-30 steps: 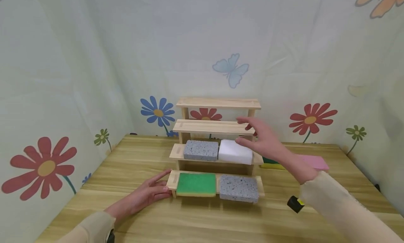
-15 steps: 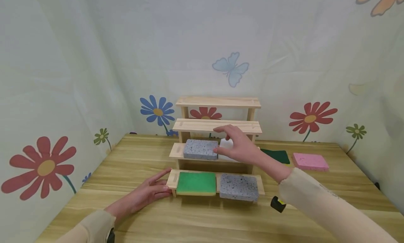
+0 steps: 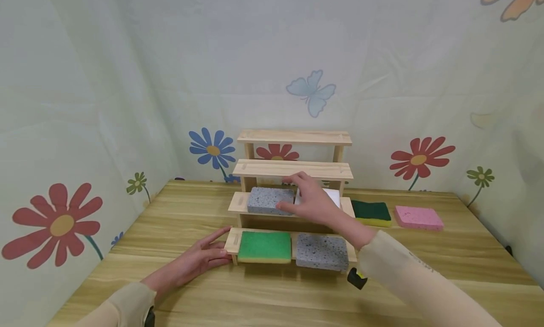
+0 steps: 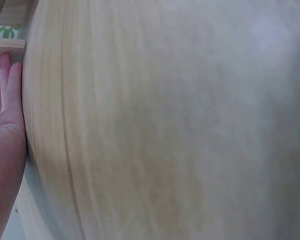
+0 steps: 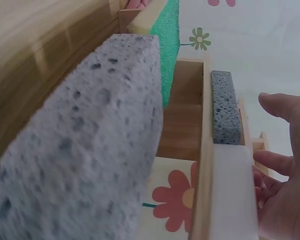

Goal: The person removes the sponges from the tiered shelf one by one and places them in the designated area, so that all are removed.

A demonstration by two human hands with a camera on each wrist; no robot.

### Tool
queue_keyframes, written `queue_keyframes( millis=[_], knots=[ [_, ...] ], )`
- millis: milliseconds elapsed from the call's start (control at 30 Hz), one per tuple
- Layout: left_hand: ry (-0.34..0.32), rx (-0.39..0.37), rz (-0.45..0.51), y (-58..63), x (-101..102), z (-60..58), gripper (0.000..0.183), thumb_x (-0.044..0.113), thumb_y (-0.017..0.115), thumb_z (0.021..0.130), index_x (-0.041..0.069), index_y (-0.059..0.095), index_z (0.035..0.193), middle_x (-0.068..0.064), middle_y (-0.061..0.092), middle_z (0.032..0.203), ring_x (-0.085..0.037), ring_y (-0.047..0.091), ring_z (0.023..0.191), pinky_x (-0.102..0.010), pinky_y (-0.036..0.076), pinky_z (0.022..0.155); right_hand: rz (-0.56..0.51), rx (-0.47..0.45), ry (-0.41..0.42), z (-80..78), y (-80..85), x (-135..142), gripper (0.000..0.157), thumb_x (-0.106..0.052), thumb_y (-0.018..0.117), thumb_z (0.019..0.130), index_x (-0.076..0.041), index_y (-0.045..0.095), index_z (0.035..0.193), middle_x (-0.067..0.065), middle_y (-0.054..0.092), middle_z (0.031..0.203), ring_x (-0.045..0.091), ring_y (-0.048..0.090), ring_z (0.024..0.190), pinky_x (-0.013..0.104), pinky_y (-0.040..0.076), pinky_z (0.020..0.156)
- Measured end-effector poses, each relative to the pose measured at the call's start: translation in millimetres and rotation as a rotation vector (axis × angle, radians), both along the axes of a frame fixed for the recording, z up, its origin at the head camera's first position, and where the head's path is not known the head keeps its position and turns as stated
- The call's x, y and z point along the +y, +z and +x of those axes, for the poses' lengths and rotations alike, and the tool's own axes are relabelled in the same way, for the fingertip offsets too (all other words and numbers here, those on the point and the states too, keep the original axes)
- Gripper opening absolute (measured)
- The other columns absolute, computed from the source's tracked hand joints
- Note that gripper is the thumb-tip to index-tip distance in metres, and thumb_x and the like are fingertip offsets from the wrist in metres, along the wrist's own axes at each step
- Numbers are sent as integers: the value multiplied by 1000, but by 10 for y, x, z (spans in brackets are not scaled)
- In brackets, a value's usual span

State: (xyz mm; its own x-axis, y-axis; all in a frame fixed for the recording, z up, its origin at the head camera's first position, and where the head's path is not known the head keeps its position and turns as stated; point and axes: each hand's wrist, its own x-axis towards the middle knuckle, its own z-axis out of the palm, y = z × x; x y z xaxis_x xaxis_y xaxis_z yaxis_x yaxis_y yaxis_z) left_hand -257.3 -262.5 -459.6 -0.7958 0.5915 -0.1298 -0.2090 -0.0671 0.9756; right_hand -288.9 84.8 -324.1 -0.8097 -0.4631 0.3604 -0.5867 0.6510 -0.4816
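A four-tier wooden step rack stands on the table. My left hand touches the left end of its lowest shelf, fingers mostly straight in the left wrist view. That shelf bears a green-and-yellow sponge and a speckled grey sponge block. One tier up lie another speckled grey block and a white sponge block, which my right hand partly hides. The right hand hovers over these two, thumb and fingers spread. In the right wrist view a gap separates the thumb from the upper grey block.
On the table right of the rack lie a dark green and yellow sponge and a pink sponge. The upper two shelves bear nothing. A flower-printed curtain hangs behind and at the sides.
My right hand has moved left, from above the white block toward the upper grey block, uncovering the sponges at the right. The left hand and the sponges have stayed put.
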Motion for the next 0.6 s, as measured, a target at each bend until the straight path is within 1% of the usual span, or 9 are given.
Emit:
queue_keyframes(
  millis=[100, 167, 200, 300, 433, 500, 600],
  knots=[
    [1, -1, -3, -2, 7, -6, 78, 7, 51, 101, 17, 2, 161, -10, 54, 135, -19, 60, 123, -31, 50, 107, 5, -4, -14, -4, -28, -10, 64, -44, 75, 84, -11, 57, 137, 12, 56, 129, 29, 56, 106, 44, 53, 87],
    [2, 1, -7, 10, 11, -12, 77, 8, 52, 101, 17, 3, 161, -11, 54, 136, -19, 60, 124, -31, 50, 107, 16, -5, -23, -16, -29, -13, 66, -43, 76, 83, -10, 56, 137, 12, 55, 132, 31, 55, 116, 48, 52, 95],
    [4, -1, -9, 18, 14, -15, 77, 9, 52, 102, 18, 3, 161, -11, 54, 137, -19, 59, 124, -31, 50, 107, 22, -13, -26, -23, -26, -15, 67, -43, 76, 83, -10, 56, 138, 13, 55, 133, 31, 55, 118, 49, 52, 97],
    [3, 2, -7, 31, 11, -19, 78, 8, 51, 102, 17, 2, 161, -10, 55, 136, -19, 60, 123, -31, 51, 106, 56, -23, -32, -36, -3, -22, 69, -43, 78, 81, -9, 56, 138, 13, 56, 133, 31, 55, 121, 50, 51, 101],
    [-1, 2, 6, 29, 2, -15, 80, 5, 51, 101, 14, -2, 160, -7, 57, 132, -18, 62, 121, -30, 51, 106, 111, -39, -40, -47, 8, -34, 70, -44, 77, 82, -8, 55, 137, 14, 56, 137, 34, 52, 127, 51, 49, 104],
    [0, -2, 7, 29, 7, -8, 80, 5, 51, 101, 14, -2, 160, -8, 58, 132, -19, 62, 120, -31, 51, 106, 131, -54, -42, -50, 5, -36, 71, -44, 77, 81, -7, 55, 138, 14, 56, 139, 35, 49, 131, 51, 47, 107],
    [5, -11, 2, 29, 14, 7, 80, 5, 51, 100, 14, -1, 160, -9, 57, 132, -20, 62, 120, -31, 51, 106, 152, -51, -37, -50, 9, -39, 69, -41, 78, 81, -6, 56, 136, 14, 58, 138, 36, 49, 132, 51, 46, 108]
  ],
)
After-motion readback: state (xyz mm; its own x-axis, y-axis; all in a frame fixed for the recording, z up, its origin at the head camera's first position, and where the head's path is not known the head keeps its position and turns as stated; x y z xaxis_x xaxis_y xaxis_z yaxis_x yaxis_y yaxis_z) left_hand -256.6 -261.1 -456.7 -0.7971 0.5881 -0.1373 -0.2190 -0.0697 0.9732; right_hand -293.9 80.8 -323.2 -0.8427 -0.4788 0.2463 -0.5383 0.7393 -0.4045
